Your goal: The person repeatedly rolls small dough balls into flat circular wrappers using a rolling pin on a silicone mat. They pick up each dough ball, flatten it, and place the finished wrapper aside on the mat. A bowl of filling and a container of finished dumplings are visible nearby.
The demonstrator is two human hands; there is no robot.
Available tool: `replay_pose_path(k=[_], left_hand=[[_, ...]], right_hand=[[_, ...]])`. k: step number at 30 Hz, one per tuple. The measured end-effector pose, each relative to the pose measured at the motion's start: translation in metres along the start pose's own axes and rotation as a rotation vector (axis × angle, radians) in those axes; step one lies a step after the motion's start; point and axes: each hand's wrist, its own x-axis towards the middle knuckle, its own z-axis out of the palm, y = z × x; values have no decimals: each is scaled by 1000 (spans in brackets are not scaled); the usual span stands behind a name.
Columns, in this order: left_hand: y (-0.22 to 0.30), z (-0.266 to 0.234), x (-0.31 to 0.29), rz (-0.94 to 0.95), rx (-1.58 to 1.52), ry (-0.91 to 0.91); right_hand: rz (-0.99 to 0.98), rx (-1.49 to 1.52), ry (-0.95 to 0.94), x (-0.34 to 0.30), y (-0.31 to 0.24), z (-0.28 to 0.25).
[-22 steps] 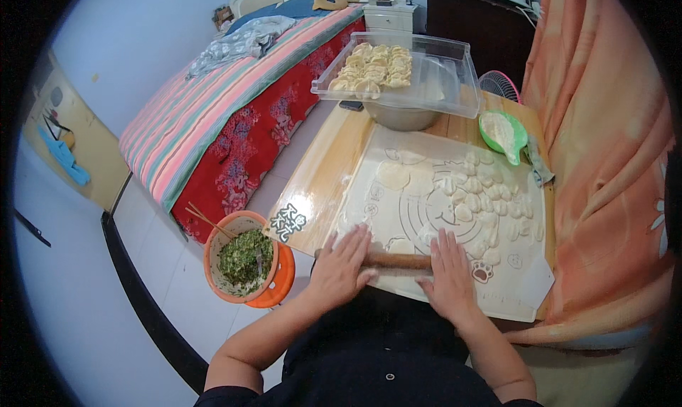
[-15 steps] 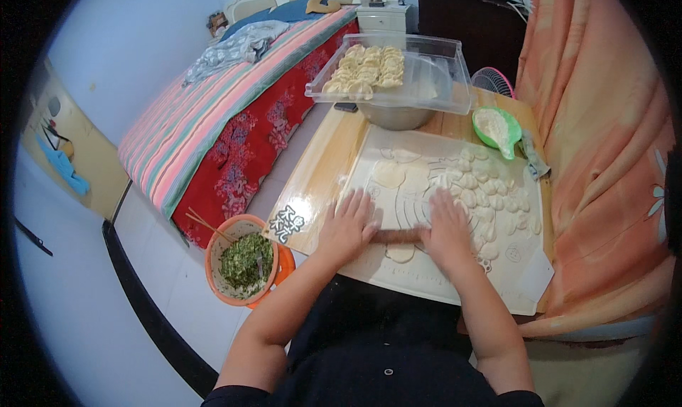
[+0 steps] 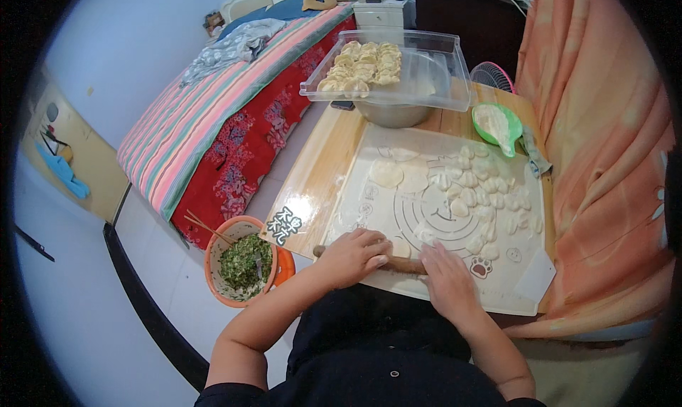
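Note:
A brown wooden rolling pin (image 3: 406, 265) lies across the near edge of the white baking mat (image 3: 362, 282). My left hand (image 3: 354, 258) is bent over its left part, fingers curled, and the pin's end sticks out beyond. On the pin's right end rests my right hand (image 3: 450, 279), fingers slightly bent and close together. Just beyond the pin, between the hands, a small flattened dough piece (image 3: 400, 248) shows. Two rolled wrappers, a left one (image 3: 386, 173) and a right one (image 3: 414, 178), lie farther back. Several small dough pieces (image 3: 490, 186) cover the mat's right side.
A clear plastic bin (image 3: 447, 98) with folded dumplings (image 3: 366, 66) sits on a metal bowl (image 3: 394, 115) at the table's far end. A green scoop of flour (image 3: 497, 126) stands right. Lower left is a bowl of green filling (image 3: 245, 265) with chopsticks. An orange curtain (image 3: 597, 158) hangs right.
Both hands and the rolling pin have come nearer to me, toward the mat's front edge. My left hand's fingers, spread before, are now curled over the pin.

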Motion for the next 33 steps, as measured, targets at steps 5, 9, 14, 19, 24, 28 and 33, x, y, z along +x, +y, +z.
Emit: replay_pose_path(k=[5, 9, 14, 19, 24, 28, 33], left_hand=[[-34, 5, 13, -117, 347, 336], [-49, 13, 29, -328, 233, 395], [-9, 20, -22, -163, 197, 198], [-55, 12, 25, -272, 229, 341], [-26, 24, -30, -174, 314, 277], [-7, 22, -36, -121, -4, 188], [-29, 20, 30, 66, -152, 275]], right_hand=[[204, -58, 89, 78, 25, 26], [249, -42, 142, 99, 44, 39], [220, -30, -96, -3, -13, 10], [218, -90, 87, 79, 28, 30], [88, -68, -112, 25, -6, 3], [13, -46, -8, -3, -14, 7], [-8, 53, 81, 14, -6, 8]])
